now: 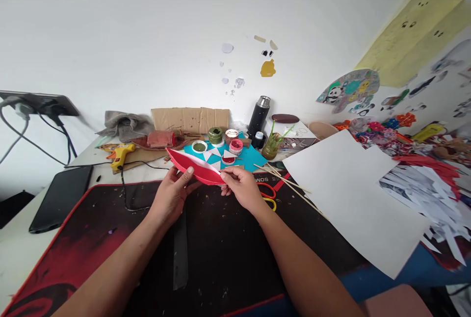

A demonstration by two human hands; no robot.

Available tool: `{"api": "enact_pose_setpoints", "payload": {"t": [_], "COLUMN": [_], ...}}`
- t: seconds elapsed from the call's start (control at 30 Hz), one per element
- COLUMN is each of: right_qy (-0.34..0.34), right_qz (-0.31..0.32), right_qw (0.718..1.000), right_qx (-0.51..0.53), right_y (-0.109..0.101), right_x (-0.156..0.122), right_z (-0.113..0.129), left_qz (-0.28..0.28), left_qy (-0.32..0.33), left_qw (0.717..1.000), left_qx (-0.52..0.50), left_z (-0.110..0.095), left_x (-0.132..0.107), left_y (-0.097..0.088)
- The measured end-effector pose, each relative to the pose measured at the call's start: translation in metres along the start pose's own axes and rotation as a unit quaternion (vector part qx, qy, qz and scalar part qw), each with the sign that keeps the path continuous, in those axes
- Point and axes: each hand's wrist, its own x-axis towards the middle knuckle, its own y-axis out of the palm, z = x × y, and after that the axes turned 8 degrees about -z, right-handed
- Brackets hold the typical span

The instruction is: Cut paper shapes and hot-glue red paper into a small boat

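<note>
A red, leaf-shaped piece of folded paper [195,167] with a white inner face is held between both hands above a black and red desk mat [91,238]. My left hand [172,194] grips its lower edge, thumb on top. My right hand [241,187] pinches its right tip with closed fingers. Behind the paper lies a blue sheet [253,157] with white triangles and small paint jars [236,146].
A yellow glue gun [121,155], a tablet [61,197] and cables sit left. Red-handled scissors [268,193] and thin wooden sticks [290,187] lie right of my right hand. A large white sheet [353,194], paper scraps [427,184], a black flask [259,116] and cardboard [189,119] are around.
</note>
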Motion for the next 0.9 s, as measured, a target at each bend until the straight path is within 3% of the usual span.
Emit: {"api": "enact_pose_setpoints", "payload": {"t": [0.33, 0.63, 0.9], "right_qy": [-0.009, 0.009, 0.008], "right_qz": [-0.006, -0.06, -0.061], "right_qw": [1.0, 0.993, 0.988], "right_qx": [-0.023, 0.105, 0.143], "right_y": [-0.011, -0.022, -0.022], "right_x": [0.004, 0.012, 0.012], "right_z": [0.005, 0.011, 0.01], "left_qz": [0.006, -0.02, -0.021], "left_qy": [0.022, 0.014, 0.001], "left_qw": [0.999, 1.0, 1.0], "left_qx": [0.022, 0.002, -0.009], "left_z": [-0.021, -0.011, -0.009], "left_x": [0.026, 0.033, 0.032], "left_y": [-0.027, -0.031, -0.031]}}
